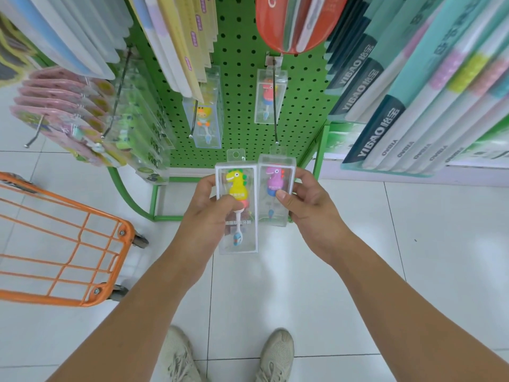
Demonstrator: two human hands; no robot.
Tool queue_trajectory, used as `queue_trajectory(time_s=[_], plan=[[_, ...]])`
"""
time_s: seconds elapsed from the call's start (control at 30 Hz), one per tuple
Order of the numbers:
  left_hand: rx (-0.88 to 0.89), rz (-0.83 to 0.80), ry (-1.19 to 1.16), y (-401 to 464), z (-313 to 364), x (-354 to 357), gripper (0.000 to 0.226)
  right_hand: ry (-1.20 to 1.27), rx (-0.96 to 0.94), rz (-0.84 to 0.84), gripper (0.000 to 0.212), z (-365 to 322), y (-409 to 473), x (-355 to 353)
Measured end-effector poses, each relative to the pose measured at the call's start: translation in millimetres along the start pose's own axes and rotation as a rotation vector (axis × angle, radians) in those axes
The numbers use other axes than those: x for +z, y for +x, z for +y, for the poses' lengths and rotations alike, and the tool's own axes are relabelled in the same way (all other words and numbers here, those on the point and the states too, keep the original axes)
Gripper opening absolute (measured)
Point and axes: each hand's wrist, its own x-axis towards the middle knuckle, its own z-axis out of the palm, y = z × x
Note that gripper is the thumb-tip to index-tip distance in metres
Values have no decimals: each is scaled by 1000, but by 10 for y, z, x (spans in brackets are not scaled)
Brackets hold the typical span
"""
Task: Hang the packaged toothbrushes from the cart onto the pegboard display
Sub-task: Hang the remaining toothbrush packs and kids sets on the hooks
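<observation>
Two clear toothbrush packs held before a green pegboard (242, 86). Orange cart (91, 238): far left, on the tiled floor. Left hand (209, 208): grip clamped on the yellow dinosaur pack (237, 205), thumb across its front. Right hand (305, 199): grip clamped on the purple dinosaur pack (275, 186), touching the yellow one's right edge. Above, two similar packs hang on pegs: duck pack (205, 114), red-figure pack (270, 97).
</observation>
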Motion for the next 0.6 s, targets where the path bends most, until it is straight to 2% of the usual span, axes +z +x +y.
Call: queue_trajectory(time_s=[0.13,0.23,0.47,0.6], plan=[[3,-11,5,36,5,-24,28,-13,-14,14,47,-43,101,-16],[1,-12,13,58,6,-27,37,-30,-21,-7,42,-68,128,19],[-9,-23,16,67,-19,-47,43,6,-12,-16,52,-102,108,42],[-12,-26,11,62,-32,-49,33,-17,-2,-37,49,-47,61,-4]])
